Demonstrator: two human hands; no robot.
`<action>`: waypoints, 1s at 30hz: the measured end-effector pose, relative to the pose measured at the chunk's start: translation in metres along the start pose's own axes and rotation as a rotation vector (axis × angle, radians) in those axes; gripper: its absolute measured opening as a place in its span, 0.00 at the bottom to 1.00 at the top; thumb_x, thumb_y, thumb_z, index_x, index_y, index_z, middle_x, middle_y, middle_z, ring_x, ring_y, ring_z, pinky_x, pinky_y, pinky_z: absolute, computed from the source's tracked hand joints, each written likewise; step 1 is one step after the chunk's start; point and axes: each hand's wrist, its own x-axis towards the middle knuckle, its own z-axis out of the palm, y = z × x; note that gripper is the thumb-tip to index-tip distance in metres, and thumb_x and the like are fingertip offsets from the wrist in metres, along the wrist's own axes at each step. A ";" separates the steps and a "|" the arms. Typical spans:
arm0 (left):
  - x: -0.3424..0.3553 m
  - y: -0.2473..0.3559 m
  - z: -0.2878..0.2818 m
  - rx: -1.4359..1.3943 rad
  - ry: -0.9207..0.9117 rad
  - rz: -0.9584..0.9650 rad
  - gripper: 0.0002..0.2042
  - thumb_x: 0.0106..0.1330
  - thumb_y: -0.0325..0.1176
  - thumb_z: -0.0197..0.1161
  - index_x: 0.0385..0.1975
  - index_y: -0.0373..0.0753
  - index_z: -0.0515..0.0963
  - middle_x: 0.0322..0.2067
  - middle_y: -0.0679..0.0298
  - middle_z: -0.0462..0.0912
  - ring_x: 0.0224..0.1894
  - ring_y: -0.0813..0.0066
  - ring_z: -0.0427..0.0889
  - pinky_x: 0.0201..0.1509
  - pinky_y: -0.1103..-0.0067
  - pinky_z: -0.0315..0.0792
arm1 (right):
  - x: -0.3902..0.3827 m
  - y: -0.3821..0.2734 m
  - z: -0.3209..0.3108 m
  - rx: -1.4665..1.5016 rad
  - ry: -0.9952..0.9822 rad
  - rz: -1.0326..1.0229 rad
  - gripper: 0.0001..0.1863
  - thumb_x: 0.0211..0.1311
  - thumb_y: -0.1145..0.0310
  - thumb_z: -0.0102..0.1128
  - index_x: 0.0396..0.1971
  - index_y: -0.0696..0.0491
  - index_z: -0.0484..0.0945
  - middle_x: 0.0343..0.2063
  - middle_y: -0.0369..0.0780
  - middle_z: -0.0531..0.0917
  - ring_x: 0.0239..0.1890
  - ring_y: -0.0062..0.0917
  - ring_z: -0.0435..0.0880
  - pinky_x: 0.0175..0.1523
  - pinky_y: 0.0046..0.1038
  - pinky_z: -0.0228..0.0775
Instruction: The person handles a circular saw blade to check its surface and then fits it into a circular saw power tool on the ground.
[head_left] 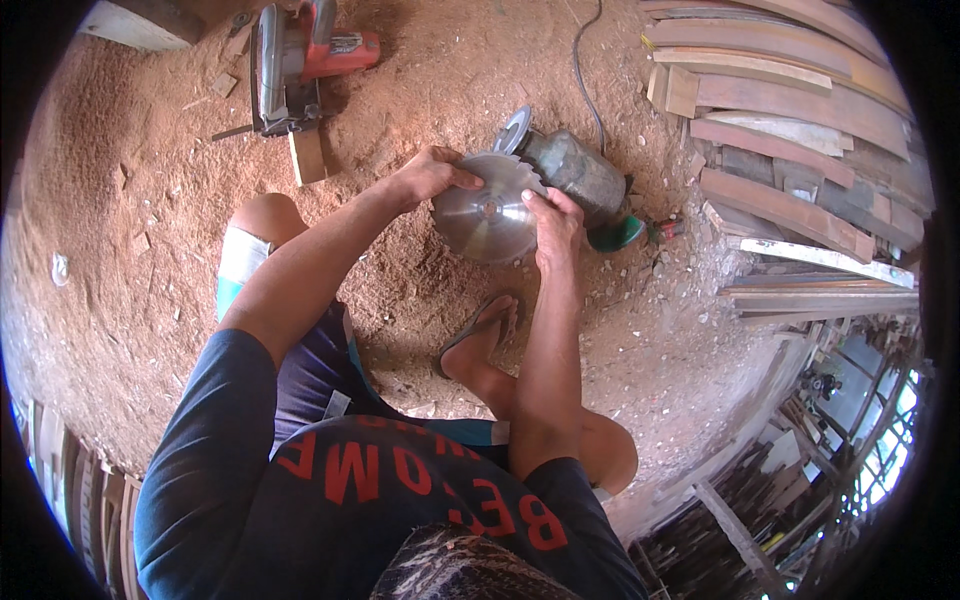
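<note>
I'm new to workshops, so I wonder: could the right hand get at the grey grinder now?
Probably yes: the grey grinder lies close by the right hand, with nothing visible between them. That hand grips the round saw blade, though, so it would likely have to let go.

Floor (150, 330), brown: sawdust (400, 275) and wood chips (225, 84) are covering it.
Boards (800, 95), stacked, are lining the floor's right edge; wooden pieces (85, 490) are lining its lower-left corner; a pale beam (140, 25) is occupying its upper-left corner; bright light (905, 400) is showing through gaps in a dark framework (868, 400) beyond its lower-right corner.
</note>
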 end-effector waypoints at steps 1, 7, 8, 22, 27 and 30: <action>0.002 -0.001 0.002 -0.010 -0.007 -0.007 0.19 0.59 0.33 0.77 0.48 0.32 0.85 0.40 0.58 0.90 0.42 0.70 0.87 0.53 0.72 0.78 | 0.001 0.001 -0.001 0.003 0.018 0.001 0.11 0.60 0.77 0.71 0.41 0.62 0.83 0.35 0.35 0.84 0.37 0.18 0.80 0.47 0.22 0.72; 0.004 0.000 0.008 -0.026 -0.022 -0.027 0.18 0.58 0.31 0.76 0.47 0.31 0.85 0.39 0.58 0.90 0.40 0.70 0.87 0.51 0.73 0.79 | 0.004 0.008 -0.005 0.030 0.045 0.007 0.07 0.59 0.77 0.71 0.37 0.61 0.84 0.34 0.34 0.84 0.36 0.18 0.79 0.46 0.21 0.70; 0.004 0.000 0.008 -0.027 -0.027 -0.030 0.18 0.58 0.31 0.76 0.47 0.31 0.85 0.38 0.59 0.90 0.39 0.70 0.87 0.51 0.73 0.79 | 0.004 0.007 -0.005 0.038 0.039 0.010 0.07 0.59 0.77 0.71 0.36 0.60 0.84 0.34 0.34 0.84 0.35 0.17 0.79 0.46 0.21 0.70; 0.010 -0.009 0.007 -0.051 0.007 -0.055 0.23 0.53 0.32 0.79 0.48 0.29 0.84 0.38 0.54 0.90 0.39 0.67 0.88 0.49 0.73 0.81 | 0.002 0.003 -0.002 0.027 0.025 0.003 0.04 0.60 0.78 0.69 0.35 0.60 0.86 0.31 0.32 0.84 0.33 0.16 0.78 0.43 0.20 0.68; 0.006 -0.004 0.008 -0.033 0.018 -0.058 0.22 0.53 0.31 0.78 0.48 0.30 0.84 0.38 0.55 0.90 0.39 0.67 0.88 0.48 0.73 0.81 | 0.002 0.002 -0.003 0.038 -0.003 0.006 0.06 0.60 0.78 0.68 0.37 0.61 0.86 0.31 0.33 0.84 0.33 0.16 0.79 0.44 0.20 0.69; 0.004 -0.001 0.011 -0.066 0.012 -0.050 0.22 0.52 0.31 0.78 0.47 0.30 0.84 0.38 0.55 0.90 0.38 0.67 0.89 0.47 0.72 0.81 | 0.006 0.010 -0.005 0.052 0.055 0.013 0.06 0.60 0.79 0.68 0.37 0.61 0.86 0.32 0.33 0.85 0.34 0.17 0.80 0.44 0.20 0.70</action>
